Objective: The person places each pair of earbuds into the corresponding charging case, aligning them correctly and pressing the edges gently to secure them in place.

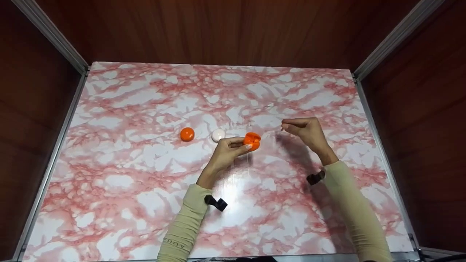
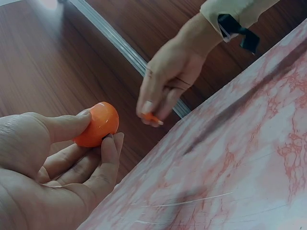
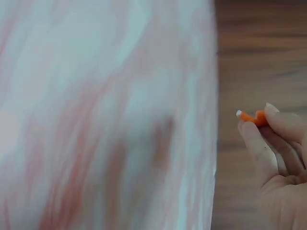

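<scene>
In the head view my left hand [image 1: 224, 153] pinches a small round orange earbud case [image 1: 252, 146] by its side, between thumb and fingers. Its lid stands raised, and the case is held above the table. The left wrist view shows the glossy outer shell of the case [image 2: 98, 123], with the thumb on one side and fingertips on the other. To the right and apart from it, my right hand [image 1: 307, 135] pinches a small orange earbud [image 3: 250, 118] between thumb and fingertips. One end of the earbud is white.
A round orange case-like object [image 1: 187, 134] lies on the marbled red-and-white table [image 1: 131, 193] at the left. Beside my left hand rests a round white one [image 1: 218, 135]. Dark wood-grain panels [image 1: 225, 32] with metal edge rails [image 1: 386, 142] enclose the back and sides.
</scene>
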A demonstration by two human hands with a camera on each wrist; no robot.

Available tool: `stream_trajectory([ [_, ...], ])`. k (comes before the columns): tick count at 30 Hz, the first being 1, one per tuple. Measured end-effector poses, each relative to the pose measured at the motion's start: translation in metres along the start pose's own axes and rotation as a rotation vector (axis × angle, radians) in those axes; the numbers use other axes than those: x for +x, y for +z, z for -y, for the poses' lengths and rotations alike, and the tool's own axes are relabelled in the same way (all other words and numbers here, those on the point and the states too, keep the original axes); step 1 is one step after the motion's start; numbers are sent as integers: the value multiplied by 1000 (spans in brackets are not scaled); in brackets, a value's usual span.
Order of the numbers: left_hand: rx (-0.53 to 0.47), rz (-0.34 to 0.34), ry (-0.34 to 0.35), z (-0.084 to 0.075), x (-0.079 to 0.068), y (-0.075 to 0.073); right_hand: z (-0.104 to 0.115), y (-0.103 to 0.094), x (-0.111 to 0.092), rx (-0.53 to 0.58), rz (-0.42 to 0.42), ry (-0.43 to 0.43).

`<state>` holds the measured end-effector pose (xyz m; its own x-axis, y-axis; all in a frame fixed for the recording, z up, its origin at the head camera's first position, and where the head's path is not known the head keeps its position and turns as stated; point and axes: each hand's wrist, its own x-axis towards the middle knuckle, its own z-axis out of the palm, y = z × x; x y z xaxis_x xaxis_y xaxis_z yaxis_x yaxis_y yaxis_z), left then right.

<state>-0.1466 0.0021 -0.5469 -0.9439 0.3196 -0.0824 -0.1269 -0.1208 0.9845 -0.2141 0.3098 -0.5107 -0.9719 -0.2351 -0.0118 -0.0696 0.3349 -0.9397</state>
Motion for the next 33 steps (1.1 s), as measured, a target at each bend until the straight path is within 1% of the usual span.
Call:
stream_trajectory([
  [3, 2, -4, -3, 0, 0, 0, 11, 7, -2, 160, 32, 49],
  [5, -3, -9, -8, 0, 0, 1, 19, 12, -4, 212, 38, 65],
  [8, -8, -11, -11, 0, 0, 2, 30, 19, -6, 243, 52, 64],
  [14, -41, -5, -13, -1, 0, 5, 51, 31, -13, 220, 95, 43],
  [19, -66, -3, 2, -2, 0, 6, 66, 39, -18, 122, 143, 45],
  [23, -77, -9, 27, -2, 1, 7, 76, 47, -19, 78, 136, 41],
  [27, -120, -28, 28, -1, 2, 9, 82, 55, -20, 45, 114, 18],
  [30, -143, -38, 24, 0, 1, 10, 85, 61, -20, 29, 120, -6],
  [33, -141, -39, 30, 0, 0, 10, 87, 66, -20, 14, 135, -21],
])
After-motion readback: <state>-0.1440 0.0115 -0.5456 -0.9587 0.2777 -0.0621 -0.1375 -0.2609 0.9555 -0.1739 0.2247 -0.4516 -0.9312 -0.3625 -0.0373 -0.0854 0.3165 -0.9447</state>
